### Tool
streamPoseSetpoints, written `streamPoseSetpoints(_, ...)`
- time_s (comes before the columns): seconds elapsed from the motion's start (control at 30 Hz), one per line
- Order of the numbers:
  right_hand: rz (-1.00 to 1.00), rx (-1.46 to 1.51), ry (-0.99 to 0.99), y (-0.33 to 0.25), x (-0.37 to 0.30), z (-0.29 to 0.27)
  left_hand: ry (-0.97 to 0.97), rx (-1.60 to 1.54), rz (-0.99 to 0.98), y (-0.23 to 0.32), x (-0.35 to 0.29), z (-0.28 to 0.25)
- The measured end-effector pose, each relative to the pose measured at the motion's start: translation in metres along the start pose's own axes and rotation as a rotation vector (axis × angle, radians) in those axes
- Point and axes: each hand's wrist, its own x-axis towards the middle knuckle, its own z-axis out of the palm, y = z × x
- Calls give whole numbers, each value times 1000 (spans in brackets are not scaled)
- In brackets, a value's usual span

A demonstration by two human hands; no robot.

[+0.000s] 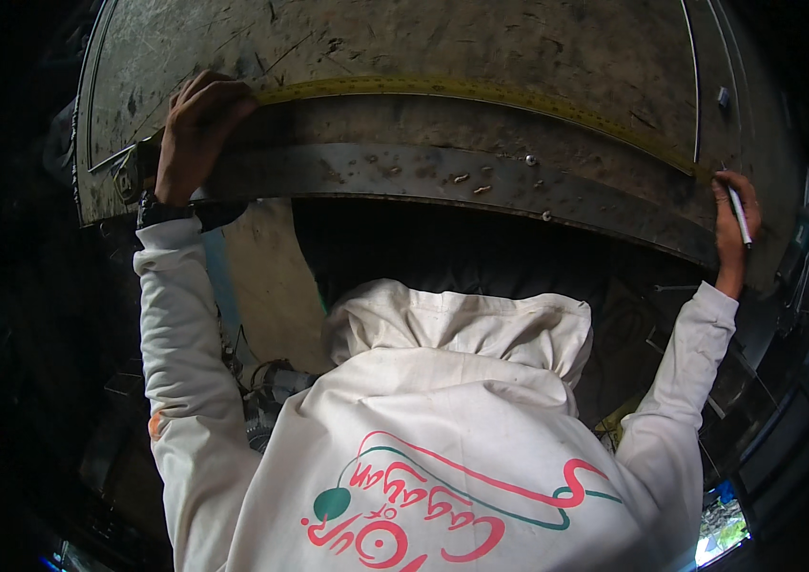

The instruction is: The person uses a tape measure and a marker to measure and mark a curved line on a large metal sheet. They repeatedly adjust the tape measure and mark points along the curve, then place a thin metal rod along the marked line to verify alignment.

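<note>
A yellow tape measure (481,91) stretches across the worn, stained tabletop (376,38), from one of my hands to the other. My left hand (199,129) is closed on the tape's left part, with fingers bent over the blade. A dark, yellowish object beside that wrist could be the tape's case (126,179), but it is too dim to tell. At the tape's right end, my right hand (738,210) has its fingers closed around a slim white pen (739,219) that points down toward me. Its fingertips touch the tape end by the table's edge.
A dark metal strip (376,172) with rusty spots runs along the table's near edge. Thin metal rods (693,86) lie at the right, with a small block (724,97) beside them. Dim clutter and a wheel-like part (259,434) sit below the table at left.
</note>
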Motion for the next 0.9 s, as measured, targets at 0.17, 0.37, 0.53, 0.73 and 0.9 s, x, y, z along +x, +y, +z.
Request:
streamPoseSetpoints(0.17,-126,84,74,-86,2,39,-19,-64,-41,10,3,0)
streamPoseSetpoints(0.37,-150,248,91,-123,5,83,-12,-42,13,2,5,-5)
streamPoseSetpoints(0.53,-172,269,100,-130,5,84,-5,-68,-9,-2,6,-6)
streamPoseSetpoints(0.73,-180,266,80,-128,9,82,31,-20,-21,0,2,-1)
streamPoseSetpoints(0.9,-163,266,65,-123,9,85,19,0,18,-3,1,0)
